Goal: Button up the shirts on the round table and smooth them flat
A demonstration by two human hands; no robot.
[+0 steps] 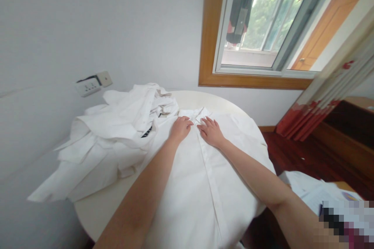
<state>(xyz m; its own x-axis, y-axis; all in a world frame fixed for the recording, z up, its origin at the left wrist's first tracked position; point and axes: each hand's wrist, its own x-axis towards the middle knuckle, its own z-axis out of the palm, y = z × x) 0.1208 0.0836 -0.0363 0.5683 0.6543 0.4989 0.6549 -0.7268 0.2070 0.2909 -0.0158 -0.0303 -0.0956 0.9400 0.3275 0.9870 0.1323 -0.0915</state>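
A white button-front shirt lies spread out, front side up, with its collar at the far end and its placket running toward me. My left hand rests on the shirt just left of the placket, below the collar, its fingers bent slightly and the thumb near the placket. Across from it, my right hand lies on the right front with its fingers apart. A narrow gap separates the two hands. Neither seems to grip the cloth.
A heap of crumpled white shirts covers the left part of the round cream table. Behind it are a wall and a socket. A wood-framed window and a red-and-white curtain are on the right. Papers or packets lie lower right.
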